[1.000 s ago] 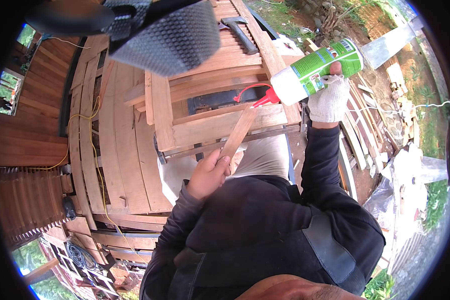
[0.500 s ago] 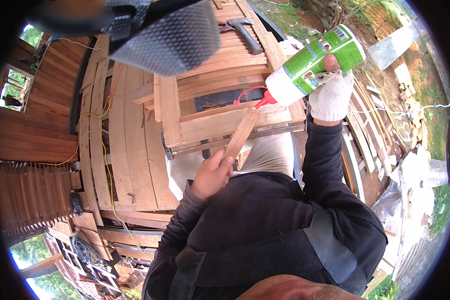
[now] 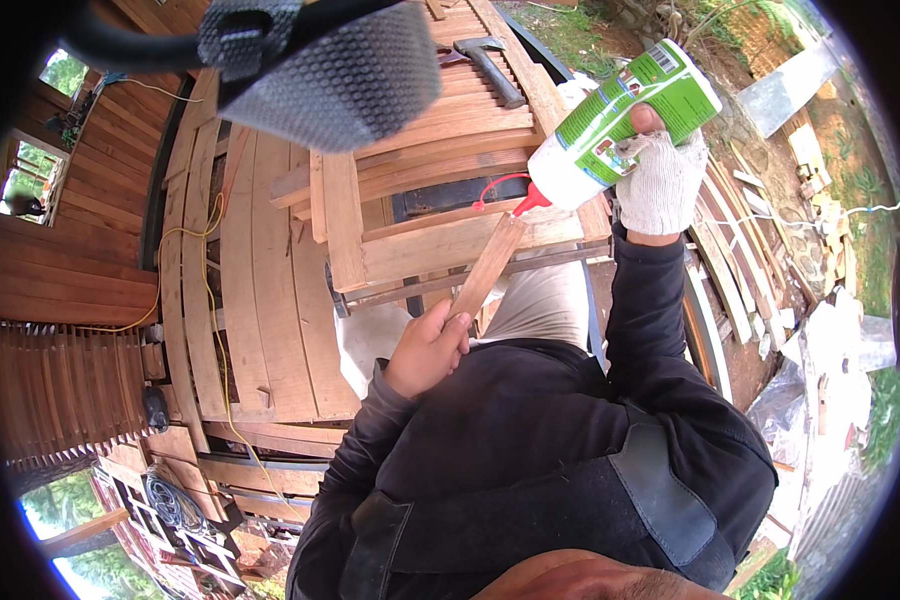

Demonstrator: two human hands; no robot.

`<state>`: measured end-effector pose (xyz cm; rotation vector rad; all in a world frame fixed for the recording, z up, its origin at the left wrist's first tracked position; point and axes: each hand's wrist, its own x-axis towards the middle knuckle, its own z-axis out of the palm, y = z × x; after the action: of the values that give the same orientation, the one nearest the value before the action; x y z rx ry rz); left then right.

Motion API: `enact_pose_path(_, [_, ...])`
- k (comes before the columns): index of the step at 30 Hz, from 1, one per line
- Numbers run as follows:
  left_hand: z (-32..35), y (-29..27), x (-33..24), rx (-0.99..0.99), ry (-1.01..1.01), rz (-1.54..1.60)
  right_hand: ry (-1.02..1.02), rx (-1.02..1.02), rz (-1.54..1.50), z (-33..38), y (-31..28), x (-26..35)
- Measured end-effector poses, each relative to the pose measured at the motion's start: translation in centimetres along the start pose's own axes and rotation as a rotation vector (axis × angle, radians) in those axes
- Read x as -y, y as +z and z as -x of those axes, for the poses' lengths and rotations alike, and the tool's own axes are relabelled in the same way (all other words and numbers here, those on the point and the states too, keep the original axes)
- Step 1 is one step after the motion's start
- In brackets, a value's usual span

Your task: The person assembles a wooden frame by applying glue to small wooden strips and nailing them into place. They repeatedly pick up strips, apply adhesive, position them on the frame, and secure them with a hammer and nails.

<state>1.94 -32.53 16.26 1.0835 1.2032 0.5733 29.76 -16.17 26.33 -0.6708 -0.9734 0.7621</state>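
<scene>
My bare left hand (image 3: 427, 350) is closed round the lower end of a narrow wooden slat (image 3: 488, 268), which slants up and to the right. In my gloved right hand (image 3: 662, 180) is a white and green glue bottle (image 3: 610, 130), tipped so that its red nozzle (image 3: 532, 201) points down to the left. The nozzle tip is at the slat's upper end; whether it touches the wood I cannot tell. A red cap strap loops off the nozzle. Behind the slat lies a wooden frame (image 3: 410, 258) with an opening in it.
A hammer-like tool (image 3: 492, 72) lies on the slatted wood beyond the frame. Planks (image 3: 270, 270) cover the left side, with a yellow cord (image 3: 210, 290) across them. Stacked boards (image 3: 725, 270) and clear plastic sheeting (image 3: 780, 400) lie on the right. A dark textured object (image 3: 340, 85) blocks the upper view.
The bottle has shifted slightly left and its nozzle a little right, along with the slat's upper end. Both hands keep their hold.
</scene>
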Motion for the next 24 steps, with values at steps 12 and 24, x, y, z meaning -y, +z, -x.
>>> enact_pose_path(12, [0.2, 0.0, 0.1, 0.005, 0.025, -0.034, -0.031, 0.008, 0.062, -0.1, 0.0, 0.1])
enact_pose_path(24, [0.1, -0.1, 0.3, 0.010, 0.011, -0.001, -0.007, 0.011, 0.006, 0.4, 1.4, 1.8])
